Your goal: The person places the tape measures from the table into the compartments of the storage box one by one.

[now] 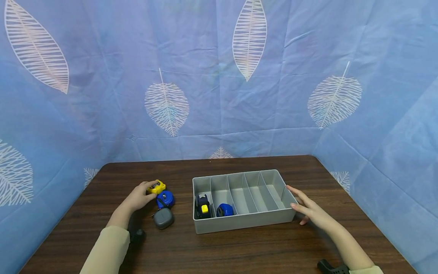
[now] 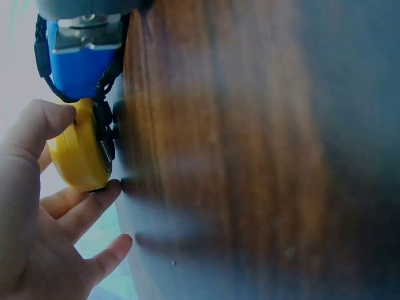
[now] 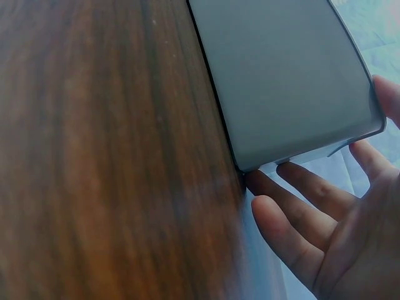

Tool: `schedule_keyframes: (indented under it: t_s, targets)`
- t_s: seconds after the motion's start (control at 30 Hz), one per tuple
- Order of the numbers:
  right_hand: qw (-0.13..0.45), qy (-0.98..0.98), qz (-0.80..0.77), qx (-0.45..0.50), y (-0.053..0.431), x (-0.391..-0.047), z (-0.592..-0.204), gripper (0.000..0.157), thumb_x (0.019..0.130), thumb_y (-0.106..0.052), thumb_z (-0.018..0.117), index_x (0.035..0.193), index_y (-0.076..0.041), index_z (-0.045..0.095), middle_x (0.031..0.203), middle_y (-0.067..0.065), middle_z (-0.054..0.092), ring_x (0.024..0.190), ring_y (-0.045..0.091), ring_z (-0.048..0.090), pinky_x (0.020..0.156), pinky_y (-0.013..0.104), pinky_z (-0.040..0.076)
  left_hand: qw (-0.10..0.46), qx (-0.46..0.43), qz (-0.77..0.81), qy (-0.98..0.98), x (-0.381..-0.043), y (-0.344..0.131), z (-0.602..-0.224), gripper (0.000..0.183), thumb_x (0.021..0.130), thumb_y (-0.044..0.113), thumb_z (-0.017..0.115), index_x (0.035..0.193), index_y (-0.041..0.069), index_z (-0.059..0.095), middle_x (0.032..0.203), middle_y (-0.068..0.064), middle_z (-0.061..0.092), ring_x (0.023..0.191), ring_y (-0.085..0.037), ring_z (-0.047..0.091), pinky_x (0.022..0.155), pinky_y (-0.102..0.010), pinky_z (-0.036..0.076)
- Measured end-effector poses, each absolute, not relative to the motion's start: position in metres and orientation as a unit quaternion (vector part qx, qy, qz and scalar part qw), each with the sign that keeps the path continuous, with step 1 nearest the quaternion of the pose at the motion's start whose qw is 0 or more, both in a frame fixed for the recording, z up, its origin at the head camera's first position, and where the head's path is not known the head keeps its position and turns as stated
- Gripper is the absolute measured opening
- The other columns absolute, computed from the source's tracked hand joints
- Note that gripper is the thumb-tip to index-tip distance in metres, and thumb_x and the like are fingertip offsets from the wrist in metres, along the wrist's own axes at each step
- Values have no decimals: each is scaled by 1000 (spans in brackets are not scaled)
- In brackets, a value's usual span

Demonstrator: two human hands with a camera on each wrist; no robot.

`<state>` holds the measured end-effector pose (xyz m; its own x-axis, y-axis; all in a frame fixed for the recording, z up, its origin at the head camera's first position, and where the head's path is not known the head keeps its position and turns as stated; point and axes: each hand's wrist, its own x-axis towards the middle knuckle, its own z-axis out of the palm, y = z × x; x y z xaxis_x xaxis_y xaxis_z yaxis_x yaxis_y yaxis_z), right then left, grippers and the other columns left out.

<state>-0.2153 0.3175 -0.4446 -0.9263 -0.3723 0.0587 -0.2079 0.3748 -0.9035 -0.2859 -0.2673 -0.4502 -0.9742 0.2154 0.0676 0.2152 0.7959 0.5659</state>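
My left hand (image 1: 139,196) holds a yellow tape measure (image 1: 158,187) on the left of the table, thumb on one side and fingers on the other in the left wrist view. Right against it lies a blue tape measure (image 1: 166,198) with a black strap and a metal clip (image 2: 87,37). A grey rounded case (image 1: 163,218) is nearest me in that row. My right hand (image 1: 313,213) touches the right end of a grey divided tray (image 1: 246,223), its fingers spread and fairly straight along the end wall (image 3: 294,94).
The tray's leftmost compartment holds a black tape measure with a yellow button (image 1: 204,209). Another blue tape measure (image 1: 225,210) lies in the compartment beside it. Thin dividers stand between the compartments. A blue leaf-patterned cloth (image 1: 205,95) hangs behind the dark wooden table (image 1: 212,255).
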Motion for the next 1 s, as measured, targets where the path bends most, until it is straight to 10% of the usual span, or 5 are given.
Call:
schedule_keyframes:
  t_s: [1.0]
  targets:
    - [82,823,-536,-173,318,-215,-444,61,103,-19,41,154,-10,9,156,23,-6,131,60,9,60,50,53,-33,110,328,938,-283,-268,-443,55,98,14,52,147,-1,32,134,-33,33,118,-48,42,97,-62,34]
